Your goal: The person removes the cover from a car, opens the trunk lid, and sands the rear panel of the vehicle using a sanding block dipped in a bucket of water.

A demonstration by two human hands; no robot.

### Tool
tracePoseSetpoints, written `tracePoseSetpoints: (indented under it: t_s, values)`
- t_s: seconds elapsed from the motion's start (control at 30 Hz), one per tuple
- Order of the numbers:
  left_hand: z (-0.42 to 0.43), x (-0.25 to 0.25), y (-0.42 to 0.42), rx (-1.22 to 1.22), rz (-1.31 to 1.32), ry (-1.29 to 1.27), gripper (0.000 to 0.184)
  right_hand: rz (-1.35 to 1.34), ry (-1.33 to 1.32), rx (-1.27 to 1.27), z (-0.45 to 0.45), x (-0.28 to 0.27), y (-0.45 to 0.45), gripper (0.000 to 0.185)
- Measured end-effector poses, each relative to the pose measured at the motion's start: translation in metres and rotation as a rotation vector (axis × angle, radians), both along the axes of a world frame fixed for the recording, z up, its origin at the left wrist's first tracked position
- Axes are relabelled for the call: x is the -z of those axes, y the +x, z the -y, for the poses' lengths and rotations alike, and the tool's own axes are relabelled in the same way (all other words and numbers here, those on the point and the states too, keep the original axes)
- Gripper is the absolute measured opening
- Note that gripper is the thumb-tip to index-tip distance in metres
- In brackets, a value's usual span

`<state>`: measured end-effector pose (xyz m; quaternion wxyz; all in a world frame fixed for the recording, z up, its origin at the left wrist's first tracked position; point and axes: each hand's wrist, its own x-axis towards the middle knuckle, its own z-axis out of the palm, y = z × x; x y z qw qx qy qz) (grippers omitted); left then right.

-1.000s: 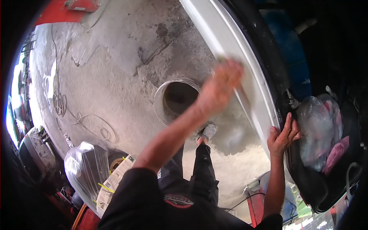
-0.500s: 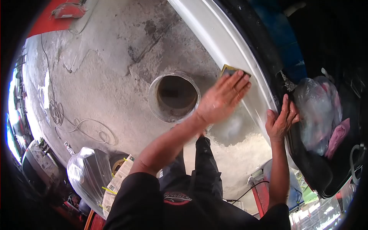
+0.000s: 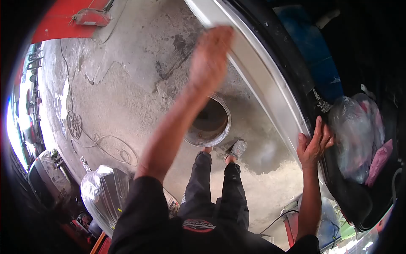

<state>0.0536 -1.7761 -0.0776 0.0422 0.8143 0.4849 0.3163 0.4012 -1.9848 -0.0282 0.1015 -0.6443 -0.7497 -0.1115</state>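
Note:
My left hand, smeared by motion, is on the upper part of a white car body panel. Its fingers are pressed together. The piece of sandpaper that showed under these fingers half a second ago is now hidden beneath them. My right hand rests with its fingers apart on the black trim edge beside the panel and holds nothing. Below my left forearm stands a round bucket with dark liquid inside, partly covered by the arm.
Wet patches darken the concrete floor by the panel. A thin hose lies coiled at the left, near a plastic-wrapped part. Clear plastic bags and a pink cloth sit inside the car. A red panel is at the upper left.
My left hand has slid up and left along the white panel, and the sandpaper has gone out of sight. My right hand stays on the edge. The view has shifted slightly.

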Motion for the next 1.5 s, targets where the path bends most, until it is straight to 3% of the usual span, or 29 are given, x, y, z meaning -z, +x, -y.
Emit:
tracePoseSetpoints:
  t_s: [0.07,0.13,0.17,0.23,0.33,0.43,0.5,0.6,0.63,0.73,0.77,0.87,0.97,1.03,1.13,1.23,1.33,1.37,1.43,1.5]
  values:
    - [-0.068,-0.012,-0.032,-0.14,0.008,0.015,0.064,-0.02,-0.001,0.002,0.0,0.0,-0.001,0.069]
    - [-0.1,0.0,-0.042,-0.195,-0.021,0.063,0.054,-0.022,0.003,0.008,-0.001,0.001,-0.002,0.069]
    - [-0.104,0.005,-0.046,-0.223,-0.039,0.083,0.05,-0.025,0.001,0.009,0.0,-0.001,-0.002,0.069]
    - [-0.062,0.006,-0.031,-0.144,-0.105,0.207,0.067,-0.01,-0.01,0.012,0.001,0.0,-0.001,0.069]
    - [-0.007,-0.016,-0.007,-0.083,-0.167,0.036,0.068,0.0,-0.019,0.023,0.001,-0.001,-0.002,0.07]
    - [-0.074,-0.012,-0.035,-0.076,-0.157,0.085,0.068,-0.002,-0.02,0.023,0.0,-0.001,-0.002,0.07]
    - [-0.122,-0.051,-0.04,-0.237,-0.085,-0.439,0.07,-0.001,-0.028,0.024,0.0,-0.001,-0.002,0.07]
    - [-0.141,0.003,-0.048,-0.222,-0.039,-0.039,0.05,0.002,-0.04,0.03,0.003,-0.005,-0.002,0.07]
    - [-0.107,-0.029,-0.028,-0.182,0.0,-0.015,0.053,0.001,-0.028,0.027,0.001,-0.004,-0.002,0.07]
    - [-0.061,-0.01,-0.02,-0.118,-0.121,0.166,0.053,-0.01,-0.007,0.028,-0.001,-0.004,-0.004,0.07]
    - [-0.074,-0.004,-0.037,-0.073,-0.251,0.161,0.054,-0.01,-0.014,0.03,0.001,-0.004,-0.003,0.07]
    - [-0.16,0.038,-0.07,-0.19,-0.054,0.061,0.049,-0.007,-0.01,0.03,-0.001,-0.003,-0.004,0.071]
    - [-0.113,-0.049,-0.035,-0.3,-0.114,-0.358,0.057,-0.014,-0.014,0.028,0.003,-0.004,-0.004,0.07]
    - [-0.069,-0.009,-0.032,-0.2,-0.136,-0.019,0.069,-0.017,-0.003,0.027,-0.001,-0.005,-0.004,0.07]
    - [-0.045,-0.011,-0.034,-0.034,-0.166,0.134,0.048,-0.007,-0.018,0.021,0.001,-0.004,-0.003,0.07]
    - [-0.126,-0.007,-0.07,-0.147,-0.06,-0.041,0.047,0.001,-0.03,0.027,0.0,-0.002,-0.002,0.071]
    - [-0.141,0.002,-0.073,-0.163,-0.07,0.017,0.049,0.011,-0.045,0.038,0.007,-0.005,-0.004,0.071]
    - [-0.118,0.005,-0.067,-0.145,-0.096,0.116,0.049,0.006,-0.027,0.035,0.004,-0.004,-0.004,0.071]
    - [-0.047,-0.006,-0.029,-0.014,0.016,0.068,0.049,0.007,-0.004,0.031,-0.001,-0.003,-0.004,0.07]
    - [-0.011,-0.015,-0.011,-0.018,-0.133,0.11,0.05,0.016,-0.012,0.03,-0.001,-0.004,-0.004,0.069]
